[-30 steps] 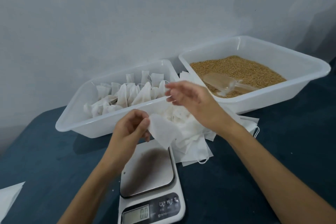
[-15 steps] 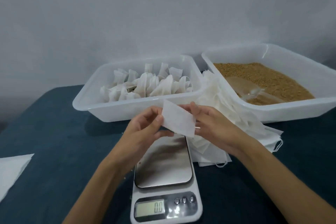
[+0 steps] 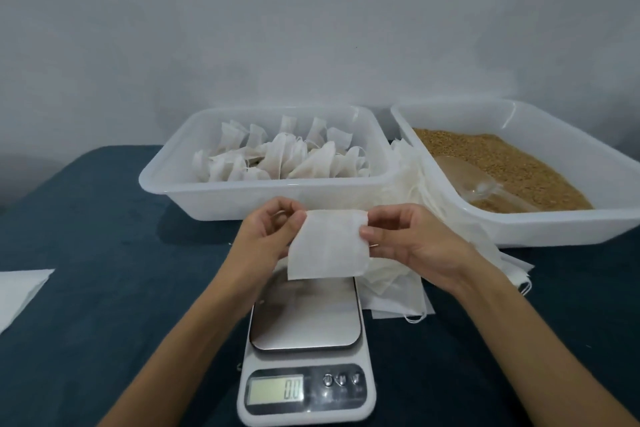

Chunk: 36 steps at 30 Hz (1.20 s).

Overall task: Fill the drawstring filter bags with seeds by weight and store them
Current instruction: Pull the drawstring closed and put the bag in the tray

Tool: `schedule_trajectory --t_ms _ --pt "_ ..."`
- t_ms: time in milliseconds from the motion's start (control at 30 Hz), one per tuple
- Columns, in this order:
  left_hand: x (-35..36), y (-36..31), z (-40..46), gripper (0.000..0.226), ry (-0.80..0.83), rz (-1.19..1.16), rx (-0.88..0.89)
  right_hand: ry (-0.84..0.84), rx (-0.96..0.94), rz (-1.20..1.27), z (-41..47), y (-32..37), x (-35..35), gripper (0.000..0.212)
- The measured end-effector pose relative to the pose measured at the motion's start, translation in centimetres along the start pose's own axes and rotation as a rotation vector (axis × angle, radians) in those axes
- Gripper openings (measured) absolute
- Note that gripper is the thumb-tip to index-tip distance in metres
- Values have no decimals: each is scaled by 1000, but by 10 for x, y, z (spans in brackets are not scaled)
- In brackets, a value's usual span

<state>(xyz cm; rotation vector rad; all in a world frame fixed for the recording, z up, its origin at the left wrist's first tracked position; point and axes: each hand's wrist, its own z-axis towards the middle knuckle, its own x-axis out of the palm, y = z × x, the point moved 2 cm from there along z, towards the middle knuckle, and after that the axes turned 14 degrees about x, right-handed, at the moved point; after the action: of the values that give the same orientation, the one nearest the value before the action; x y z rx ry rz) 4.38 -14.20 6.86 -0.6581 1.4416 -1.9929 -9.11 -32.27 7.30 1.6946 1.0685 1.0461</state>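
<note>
Nearest sits the scale (image 3: 306, 350), reading zero. Just above its plate, the left hand (image 3: 266, 239) and right hand (image 3: 405, 243) each pinch a top corner of an empty bag (image 3: 329, 246), hanging flat, mouth upward. Seeds (image 3: 498, 163) and scoop (image 3: 474, 184) lie beyond, nearer the right hand.

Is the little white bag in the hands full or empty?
Empty: the bag hangs flat between the left hand and right hand.
</note>
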Motion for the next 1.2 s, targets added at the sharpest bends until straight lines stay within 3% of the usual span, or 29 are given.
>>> schedule_trajectory --t_ms 67,167,200,267,400,533,700,800,867,1000,1133,1200 --pt "2 2 -2 8 -25 192 103 -16 17 1 1 -1 0 3" --pt "9 -4 -10 22 -148 696 490 -90 -13 -21 4 -4 -1 11" --pt "14 -7 -13 24 -137 736 622 -111 -47 -45 5 -5 0 12" --pt "25 -10 -20 19 -18 669 729 -112 -114 -90 6 -8 5 16" --pt "41 -6 -28 21 179 598 699 -83 -182 -195 6 -12 15 34" --pt "40 -6 -28 28 127 569 642 -38 -199 -84 3 -9 19 17" --pt "37 -10 -25 21 80 567 590 17 -233 41 -1 -3 20 18" --pt "35 -9 -23 19 64 568 590 -91 -339 -45 -3 -1 19 16" --pt "33 -8 -22 19 34 584 578 -208 -441 -234 -4 0 20 10" --pt "32 -8 -23 19 -7 616 624 -376 -546 -523 -5 -5 26 24" --pt "30 -6 -22 17 11 712 729 -251 -445 -336 -4 -7 30 15" --pt "31 -3 -22 16 49 715 744 -215 -398 -260 -4 -7 31 23"
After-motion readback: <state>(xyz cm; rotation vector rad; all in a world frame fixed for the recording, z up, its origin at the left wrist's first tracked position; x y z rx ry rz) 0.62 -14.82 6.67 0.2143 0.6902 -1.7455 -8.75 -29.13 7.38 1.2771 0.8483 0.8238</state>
